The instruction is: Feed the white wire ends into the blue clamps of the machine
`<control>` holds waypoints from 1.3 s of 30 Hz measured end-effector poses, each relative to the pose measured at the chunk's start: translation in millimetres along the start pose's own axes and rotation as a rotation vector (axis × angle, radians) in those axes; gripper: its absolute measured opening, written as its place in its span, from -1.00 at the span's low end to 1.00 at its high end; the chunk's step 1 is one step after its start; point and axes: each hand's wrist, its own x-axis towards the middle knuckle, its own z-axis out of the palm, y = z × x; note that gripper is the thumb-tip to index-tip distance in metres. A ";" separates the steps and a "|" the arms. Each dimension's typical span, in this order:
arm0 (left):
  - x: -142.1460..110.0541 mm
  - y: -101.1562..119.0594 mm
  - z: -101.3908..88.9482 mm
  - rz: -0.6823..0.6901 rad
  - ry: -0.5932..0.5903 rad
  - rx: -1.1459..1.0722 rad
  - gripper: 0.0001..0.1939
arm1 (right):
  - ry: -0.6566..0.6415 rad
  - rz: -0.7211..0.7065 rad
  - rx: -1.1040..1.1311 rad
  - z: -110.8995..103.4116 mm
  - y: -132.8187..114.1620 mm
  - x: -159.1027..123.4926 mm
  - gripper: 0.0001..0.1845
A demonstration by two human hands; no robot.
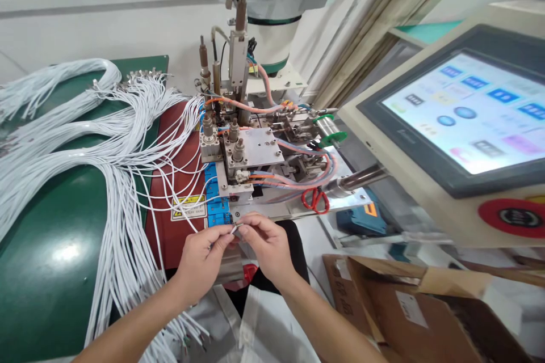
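Observation:
Both hands meet at the front end of the machine's blue fixture row point(218, 204). My left hand point(201, 261) pinches a white cable point(234, 230) close to its end. From the other side, the thumb and fingers of my right hand point(269, 249) close on the tip of that same cable; the small end piece between the fingertips is too small to make out. Several other white cables run from the blue fixtures leftward into a large bundle point(123, 181). A metal machine point(255, 147) with cylinders and orange and blue tubes stands just beyond my hands.
The cable bundles lie across a green table point(55, 249). A tilted touch screen point(472, 108) with a red stop button point(522, 217) juts in at the right. Red-handled scissors point(315, 200) and a solder spool point(327, 129) are on the machine. An open cardboard box point(409, 306) stands lower right.

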 end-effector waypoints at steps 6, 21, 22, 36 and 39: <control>-0.9 -0.6 4.1 -0.052 0.090 -0.105 -0.82 | 0.067 0.084 0.041 11.2 8.5 -3.1 -0.93; -3.7 -5.7 5.6 0.197 0.055 0.276 -0.60 | 0.125 0.075 -0.007 14.3 2.1 -3.0 -0.86; -3.8 -7.3 6.2 0.217 0.068 0.291 -0.61 | 0.130 0.072 -0.013 14.4 2.8 -3.1 -0.86; 0.4 -2.1 10.0 0.054 0.158 0.077 -0.78 | 0.245 -0.458 -0.453 12.5 20.6 -9.4 -0.91; 0.9 -2.3 10.3 0.058 0.198 0.077 -0.80 | 0.216 -0.542 -0.518 10.8 18.9 -7.4 -0.88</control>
